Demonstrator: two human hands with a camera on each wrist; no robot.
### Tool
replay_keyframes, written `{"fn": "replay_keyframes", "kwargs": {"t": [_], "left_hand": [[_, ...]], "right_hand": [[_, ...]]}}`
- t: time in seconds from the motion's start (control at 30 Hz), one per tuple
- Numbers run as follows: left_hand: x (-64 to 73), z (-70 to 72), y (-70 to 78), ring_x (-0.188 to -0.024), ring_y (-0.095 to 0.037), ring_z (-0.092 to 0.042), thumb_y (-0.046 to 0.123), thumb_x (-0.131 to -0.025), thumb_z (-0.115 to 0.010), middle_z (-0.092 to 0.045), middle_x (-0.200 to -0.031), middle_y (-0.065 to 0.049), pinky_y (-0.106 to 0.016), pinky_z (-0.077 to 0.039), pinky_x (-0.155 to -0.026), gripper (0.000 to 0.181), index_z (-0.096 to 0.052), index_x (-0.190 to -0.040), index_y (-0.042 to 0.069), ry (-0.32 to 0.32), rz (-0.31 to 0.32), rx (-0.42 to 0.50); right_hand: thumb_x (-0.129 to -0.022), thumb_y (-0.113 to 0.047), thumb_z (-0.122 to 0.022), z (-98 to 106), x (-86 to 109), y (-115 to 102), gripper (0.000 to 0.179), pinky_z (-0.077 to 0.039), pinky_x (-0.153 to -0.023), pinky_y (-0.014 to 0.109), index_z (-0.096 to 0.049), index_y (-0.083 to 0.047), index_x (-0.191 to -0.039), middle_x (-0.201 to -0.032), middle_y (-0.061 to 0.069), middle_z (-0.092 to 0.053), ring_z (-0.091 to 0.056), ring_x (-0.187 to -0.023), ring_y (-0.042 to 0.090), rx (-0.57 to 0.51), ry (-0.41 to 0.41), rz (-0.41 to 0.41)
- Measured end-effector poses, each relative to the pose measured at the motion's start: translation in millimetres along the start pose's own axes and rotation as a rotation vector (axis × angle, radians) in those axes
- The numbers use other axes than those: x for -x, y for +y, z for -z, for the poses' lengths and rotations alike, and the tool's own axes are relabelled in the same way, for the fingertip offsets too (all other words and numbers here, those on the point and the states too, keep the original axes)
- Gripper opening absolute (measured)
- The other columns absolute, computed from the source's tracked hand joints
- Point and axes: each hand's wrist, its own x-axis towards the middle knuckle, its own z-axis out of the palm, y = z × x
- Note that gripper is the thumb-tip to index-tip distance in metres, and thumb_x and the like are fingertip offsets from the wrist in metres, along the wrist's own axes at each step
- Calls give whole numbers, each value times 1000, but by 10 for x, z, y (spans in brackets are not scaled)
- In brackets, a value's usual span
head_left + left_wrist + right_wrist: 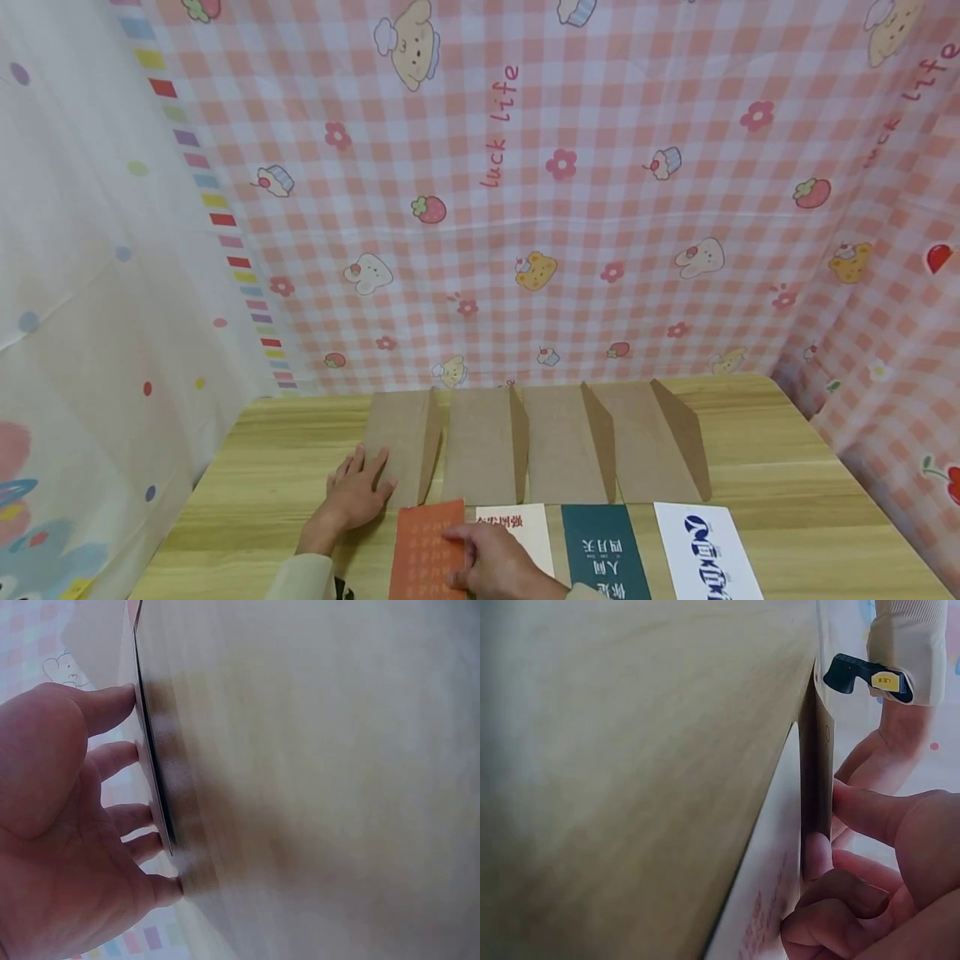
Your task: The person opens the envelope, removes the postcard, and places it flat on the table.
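Note:
My left hand rests with spread, fairly straight fingers on the lower left of the leftmost brown paper envelope, whose flap stands open on its right. In the left wrist view the fingertips touch the envelope's thin edge and the table. My right hand pinches the right edge of an orange card with lines of faint print. The right wrist view has the thumb on one face of the card and a finger behind it, its edge lifted off the table.
Three more brown envelopes with raised flaps continue the row rightward. Below them lie a cream card with red characters, partly behind my right hand, a dark green card and a white card with blue characters. Checked cloth hangs behind the wooden table.

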Motion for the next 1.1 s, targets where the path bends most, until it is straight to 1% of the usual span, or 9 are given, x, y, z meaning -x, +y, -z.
{"fn": "replay_keyframes", "kwargs": {"t": [0.17, 0.27, 0.4, 0.53, 0.8, 1.1], "left_hand": [[-8, 10, 8, -142, -58, -12, 26, -102, -51, -13, -156, -38, -76, -11, -108, 57, -36, -152, 2, -7, 0, -4], [-9, 11, 13, -142, -58, -12, 26, -102, -51, -13, -157, -38, -76, -11, -109, 57, -35, -152, 3, -13, 3, -8], [-9, 6, 12, -142, -59, -13, 26, -102, -51, -13, -156, -38, -76, -12, -109, 57, -36, -152, 2, -11, 2, -13], [-6, 6, 17, -142, -59, -14, 26, -102, -52, -14, -156, -39, -75, -12, -109, 57, -37, -151, 2, -1, 3, -14], [1, 5, 18, -142, -58, -13, 27, -102, -52, -14, -157, -37, -75, -12, -109, 56, -38, -152, 4, 11, 7, -10], [9, -5, 21, -142, -58, -15, 27, -102, -52, -15, -156, -38, -74, -13, -109, 56, -38, -151, 4, 24, 1, -19]], "right_hand": [[-76, -8, -85, 5, 2, 8, 50, -29, -49, 24, -70, -11, -124, -66, -1, -51, -45, -56, 12, 29, -12, -2], [-77, -9, -84, 1, -2, -1, 50, -29, -49, 25, -70, -13, -125, -68, 1, -52, -47, -56, 13, 18, -24, -42], [-78, -8, -83, -5, 1, -17, 48, -29, -48, 26, -71, -14, -124, -69, 3, -54, -49, -55, 15, -12, -31, -75], [-78, -7, -83, -6, 7, -24, 48, -28, -47, 26, -71, -14, -124, -67, 3, -55, -50, -55, 15, -30, -29, -76], [-79, -8, -82, -6, 9, -35, 49, -27, -47, 25, -69, -13, -125, -64, 3, -55, -49, -54, 15, -20, -24, -68], [-80, -6, -81, -2, 25, -62, 49, -28, -47, 25, -69, -13, -126, -68, 6, -56, -50, -56, 16, -50, -24, -111]]}}
